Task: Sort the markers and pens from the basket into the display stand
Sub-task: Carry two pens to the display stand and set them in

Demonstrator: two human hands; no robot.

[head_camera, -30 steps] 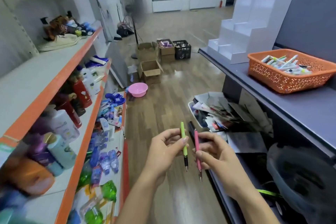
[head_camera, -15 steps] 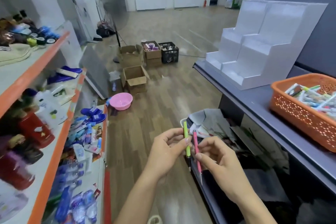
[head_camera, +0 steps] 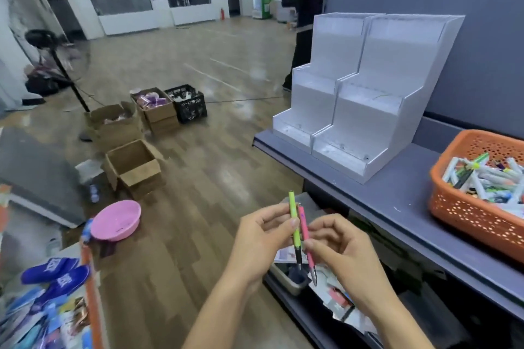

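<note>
The left hand [head_camera: 261, 238] pinches a slim green pen [head_camera: 293, 212] between thumb and curled fingers. The right hand [head_camera: 340, 252] pinches a pink pen [head_camera: 304, 232] just beside it. Both pens are upright, tips down. Above and right of the fingers stands the white stepped display stand [head_camera: 368, 110]. Farther right, the orange basket [head_camera: 467, 215] holds heaped markers.

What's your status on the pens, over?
Left hand pinching green pen. Right hand pinching pink pen. Display stand empty, nothing blocking it.
</note>
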